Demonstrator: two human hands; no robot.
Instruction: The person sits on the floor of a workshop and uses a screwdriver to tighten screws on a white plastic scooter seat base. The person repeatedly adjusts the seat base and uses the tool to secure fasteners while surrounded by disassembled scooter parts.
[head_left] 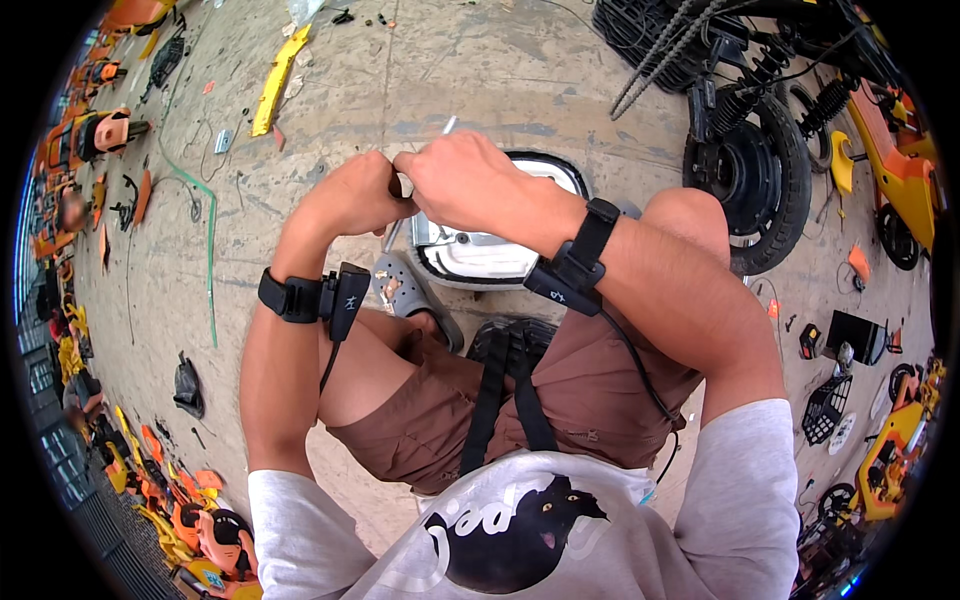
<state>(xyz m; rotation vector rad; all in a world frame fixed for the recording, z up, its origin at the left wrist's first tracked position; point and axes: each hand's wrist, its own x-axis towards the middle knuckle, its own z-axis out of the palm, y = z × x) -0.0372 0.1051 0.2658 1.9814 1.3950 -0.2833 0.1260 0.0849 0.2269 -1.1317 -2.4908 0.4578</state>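
Observation:
My left hand (362, 196) and my right hand (462, 180) meet in front of me, both closed, knuckles up. A thin silver rod (449, 125) sticks out beyond my right hand, and a silver length also shows below the hands. My right fingers are around the rod. A small dark piece (402, 186) shows between the two fists; what my left fingers grip is hidden. Just under and right of my hands lies a white, rounded shell with a black rim (480, 268), partly covered by my right forearm. My foot in a grey clog (402, 285) is beside it.
A scooter wheel (750, 185) with shock absorbers and chain stands at the right. On the concrete floor lie a yellow bar (280, 80), a green strap (211, 260) and a black bag (188, 385). Orange and yellow scooter parts line both sides. Cables run from bands on my forearms.

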